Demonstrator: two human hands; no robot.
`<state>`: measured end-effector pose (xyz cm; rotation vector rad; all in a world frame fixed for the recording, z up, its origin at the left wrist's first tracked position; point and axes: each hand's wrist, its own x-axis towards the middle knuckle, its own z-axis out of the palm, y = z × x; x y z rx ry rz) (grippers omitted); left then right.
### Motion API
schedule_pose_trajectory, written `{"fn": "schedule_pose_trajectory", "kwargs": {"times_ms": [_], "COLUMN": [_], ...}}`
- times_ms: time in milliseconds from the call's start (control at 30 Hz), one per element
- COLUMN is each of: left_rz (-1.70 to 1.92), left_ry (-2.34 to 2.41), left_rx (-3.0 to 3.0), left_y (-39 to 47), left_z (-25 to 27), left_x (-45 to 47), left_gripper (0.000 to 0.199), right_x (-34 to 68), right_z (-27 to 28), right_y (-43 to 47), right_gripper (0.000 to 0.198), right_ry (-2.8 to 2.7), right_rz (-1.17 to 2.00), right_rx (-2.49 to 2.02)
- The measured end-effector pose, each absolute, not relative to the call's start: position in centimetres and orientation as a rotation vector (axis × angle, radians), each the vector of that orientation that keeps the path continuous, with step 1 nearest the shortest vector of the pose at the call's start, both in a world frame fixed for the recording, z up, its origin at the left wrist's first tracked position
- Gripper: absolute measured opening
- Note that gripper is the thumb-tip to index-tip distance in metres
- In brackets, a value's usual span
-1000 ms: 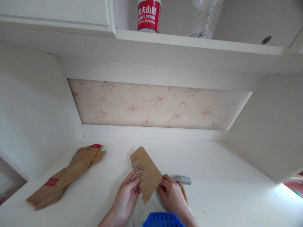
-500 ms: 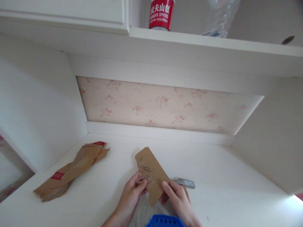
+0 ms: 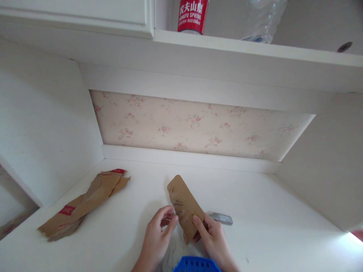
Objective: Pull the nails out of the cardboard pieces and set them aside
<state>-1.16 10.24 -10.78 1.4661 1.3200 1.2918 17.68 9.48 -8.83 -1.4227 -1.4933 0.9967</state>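
Observation:
A brown piece of cardboard (image 3: 188, 202) with rounded corners and a torn, rough left side is held tilted above the white counter. My right hand (image 3: 214, 236) grips its lower right edge, thumb on top. My left hand (image 3: 160, 228) is closed in a pinch beside the torn edge; something thin and pale shows at the fingertips, too small to name. Just behind my right hand lies a grey, metal-looking bar (image 3: 222, 218), partly hidden. A blue perforated plastic basket (image 3: 195, 264) shows at the bottom edge, with greyish, blurred strands (image 3: 170, 255) to its left.
Torn brown cardboard (image 3: 85, 206) with red print lies on the counter (image 3: 255, 234) at left. Overhead, a shelf (image 3: 255, 47) carries a red-labelled bottle (image 3: 192, 17) and a clear plastic bottle (image 3: 262, 22). White side panels and a floral back wall (image 3: 195, 124) enclose the counter.
The cardboard has shifted slightly right and turned in my right hand. My left fingers have come a little away from its face, to the torn edge.

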Motion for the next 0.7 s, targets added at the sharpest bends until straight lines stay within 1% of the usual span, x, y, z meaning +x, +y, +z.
{"fn": "schedule_pose_trajectory", "kwargs": {"times_ms": [100, 233, 333, 533, 700], "left_rz": [1.279, 1.318, 1.357, 1.381, 1.324], "left_ry": [1.332, 1.360, 1.368, 1.365, 1.346], "left_rx": [1.657, 1.775, 1.775, 1.900, 1.999], "left_y": [10.4, 10.5, 10.4, 9.8, 9.7], "left_z": [-10.8, -11.2, -11.3, -10.6, -10.6], "left_x": [-1.6, -2.0, -2.1, -2.1, -2.3], "left_gripper": [0.022, 0.020, 0.021, 0.015, 0.020], "right_x": [17.6, 17.5, 17.5, 17.5, 17.5], "right_z": [-8.5, -8.8, -9.1, -9.2, -9.6], "right_y": [9.3, 9.4, 9.6, 9.5, 9.6], "right_gripper": [0.045, 0.047, 0.045, 0.041, 0.041], "right_ry": [-1.566, -1.604, -1.635, -1.655, -1.697], "right_rz": [0.954, 0.946, 0.926, 0.936, 0.968], "right_rx": [-1.468, -1.448, -1.439, -1.439, -1.420]}}
